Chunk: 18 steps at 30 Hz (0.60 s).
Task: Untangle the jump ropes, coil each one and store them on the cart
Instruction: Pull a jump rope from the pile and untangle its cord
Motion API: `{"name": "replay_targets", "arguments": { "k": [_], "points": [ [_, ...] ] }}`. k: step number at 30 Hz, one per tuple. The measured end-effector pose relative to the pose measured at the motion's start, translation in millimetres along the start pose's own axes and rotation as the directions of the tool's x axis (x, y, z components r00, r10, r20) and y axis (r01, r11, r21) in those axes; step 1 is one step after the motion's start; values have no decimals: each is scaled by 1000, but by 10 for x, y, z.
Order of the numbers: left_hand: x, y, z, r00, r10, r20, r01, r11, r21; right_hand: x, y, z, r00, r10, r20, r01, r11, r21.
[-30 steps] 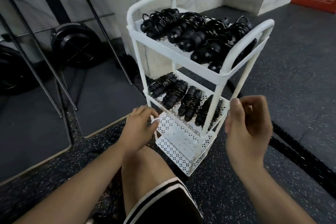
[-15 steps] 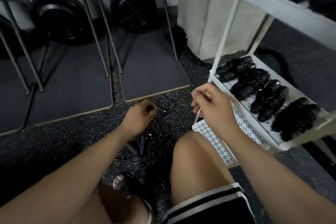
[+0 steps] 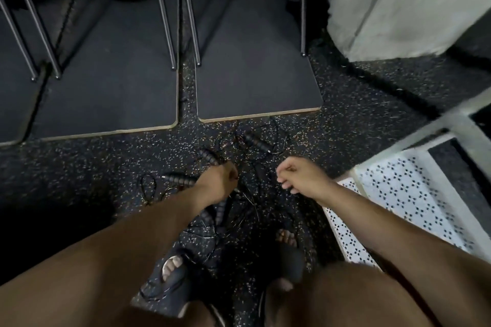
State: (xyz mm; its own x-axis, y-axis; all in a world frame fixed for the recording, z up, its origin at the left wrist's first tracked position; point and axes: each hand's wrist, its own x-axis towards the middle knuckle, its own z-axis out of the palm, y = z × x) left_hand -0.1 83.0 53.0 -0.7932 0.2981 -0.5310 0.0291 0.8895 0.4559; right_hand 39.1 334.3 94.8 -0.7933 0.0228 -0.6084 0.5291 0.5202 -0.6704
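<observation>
A tangle of black jump ropes (image 3: 239,204) lies on the speckled floor between my feet. Ribbed black handles stick out of it: one far handle (image 3: 257,142), one left handle (image 3: 180,180) and another (image 3: 210,158) just above my left hand. My left hand (image 3: 218,182) is down in the tangle, fingers pinched on a thin rope cable. My right hand (image 3: 300,176) hovers beside it to the right, fingers curled with nothing visible in them. The white cart (image 3: 403,194) shows only its perforated bottom shelf at the right.
Two dark mats (image 3: 252,61) with pale wooden edges lie ahead, with metal rack legs (image 3: 164,21) standing on them. A white pillar (image 3: 398,2) rises at top right. My sandalled feet (image 3: 172,271) sit close under the tangle.
My view has dropped from the cart to the floor. The right hand has left the cart's post and come down near the tangle. The left hand has closed on a rope cable.
</observation>
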Motion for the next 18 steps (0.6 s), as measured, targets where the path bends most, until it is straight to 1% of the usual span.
{"name": "replay_targets", "arguments": {
  "k": [3, 6, 8, 11, 14, 16, 18],
  "points": [
    [420, -160, 213, 999, -10, 47, 12, 999, -35, 599, 210, 150, 1000, 8, -29, -12, 992, -128],
    [772, -285, 456, 1000, 11, 23, -8, 996, -89, 1187, 355, 268, 997, 2, -75, -25, 952, -305],
    [983, -384, 618, 1000, -11, 11, 12, 992, -125, 1574, 462, 339, 995, -4, -101, -35, 921, -389],
    [1303, -558, 827, 1000, -7, 27, 11, 989, -150, 2127, 623, 457, 992, -40, -124, -25, 875, -483],
    [1504, -694, 962, 1000, 9, -5, -10, 988, -153, 2526, 712, 543, 984, -102, -147, -3, 812, -584],
    [1617, -770, 1050, 1000, 17, -18, -19, 987, -162, 2766, 763, 605, 978, -157, -135, 32, 760, -649],
    [1698, -825, 1105, 1000, 19, -23, -23, 986, -162, 2968, 797, 676, 978, -174, -116, 49, 727, -684]
  ]
}}
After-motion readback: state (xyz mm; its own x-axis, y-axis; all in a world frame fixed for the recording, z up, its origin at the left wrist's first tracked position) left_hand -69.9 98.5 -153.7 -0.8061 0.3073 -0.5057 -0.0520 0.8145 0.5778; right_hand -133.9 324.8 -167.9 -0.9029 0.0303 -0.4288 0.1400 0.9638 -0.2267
